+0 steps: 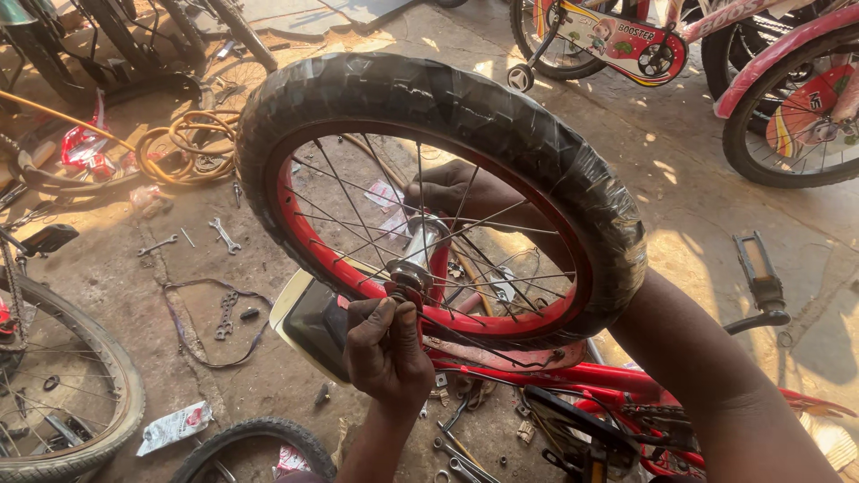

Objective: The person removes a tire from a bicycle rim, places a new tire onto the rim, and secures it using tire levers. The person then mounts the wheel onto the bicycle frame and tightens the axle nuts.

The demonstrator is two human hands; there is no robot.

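A small bicycle wheel with a red rim and a black tyre wrapped in clear film stands upright in front of me, over a red bicycle frame. My left hand is closed on the near end of the hub axle at the wheel's centre. My right hand reaches around behind the spokes and grips the far side of the hub. The right forearm passes under the tyre at the right.
Spanners and small parts lie scattered on the dirt floor at the left. An orange hose coil lies at the upper left. Another wheel sits at the lower left. Pink children's bicycles stand at the top right. A pedal sticks out right.
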